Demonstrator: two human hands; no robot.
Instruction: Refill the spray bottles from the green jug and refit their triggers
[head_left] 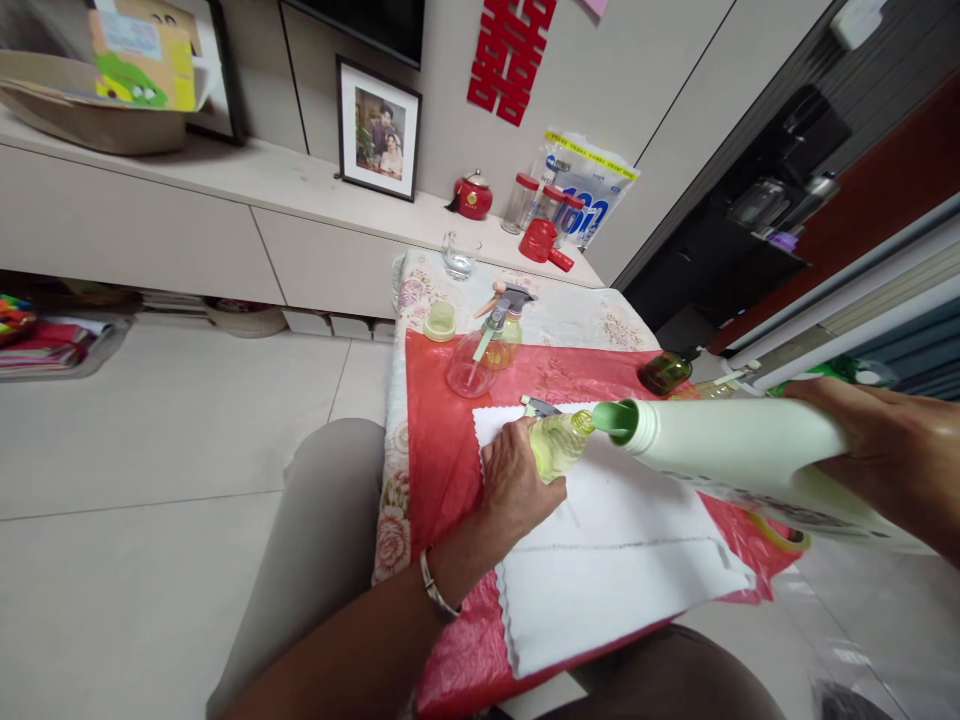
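My left hand [516,478] is wrapped round a clear yellow bottle [555,452] with no top on it, tilted over a white cloth [622,590]. From the right, my right hand [889,440] grips a large pale green jug [731,435] tipped almost level. The jug's green spout [609,418] meets the mouth of the yellow bottle; I cannot make out whether liquid is flowing. Behind the bottle lies a grey spray head [538,407]. Farther back stand a pinkish clear spray bottle [471,368] and a yellowish spray bottle [513,335], beside a pale yellow-green cap [440,322].
Red plastic sheeting [442,440] covers much of the flowered tablecloth [622,325]. A glass cup [460,262] stands at the far edge. On the right are a dark green bottle [666,372] and a yellow tape roll [780,535]. A low cabinet [330,245] runs behind.
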